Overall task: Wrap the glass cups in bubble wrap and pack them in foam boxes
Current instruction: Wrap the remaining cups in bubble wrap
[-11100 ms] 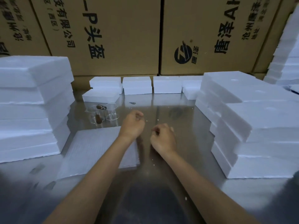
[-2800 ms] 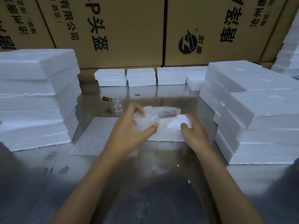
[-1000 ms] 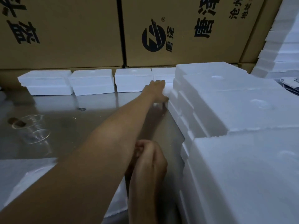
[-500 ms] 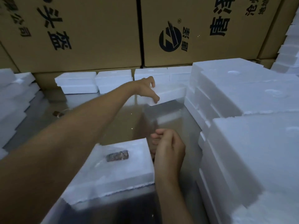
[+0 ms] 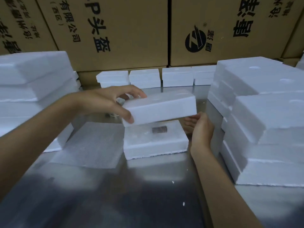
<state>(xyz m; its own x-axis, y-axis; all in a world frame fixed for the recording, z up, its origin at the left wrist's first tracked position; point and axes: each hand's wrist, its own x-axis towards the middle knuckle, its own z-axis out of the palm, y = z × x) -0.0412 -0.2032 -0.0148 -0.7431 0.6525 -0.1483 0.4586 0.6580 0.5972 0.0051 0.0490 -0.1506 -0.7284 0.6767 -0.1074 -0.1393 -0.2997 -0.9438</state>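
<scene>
Left hand (image 5: 108, 102): grip closed on the near-left end of a white foam lid (image 5: 160, 106), thumb on the front edge and fingers across the top, the lid held slightly tilted in the air above the foam box (image 5: 156, 142). Right hand (image 5: 201, 130): grip holds nothing, fingers loosely curled just beside the box's right wall, under the lid's right end. The foam box rests on the metal counter (image 5: 148, 186); in its open top lies a bubble-wrapped bundle with a dark brown cylindrical piece (image 5: 159, 130) showing through the wrap. A sheet of bubble wrap (image 5: 92, 143) lies flat on the counter, touching the box's left side. Tall stacks of foam pieces stand at left (image 5: 32, 89) and right (image 5: 263, 120). A row of closed foam boxes (image 5: 144, 78) lines the counter's far edge, in front of printed cardboard cartons (image 5: 115, 30).
</scene>
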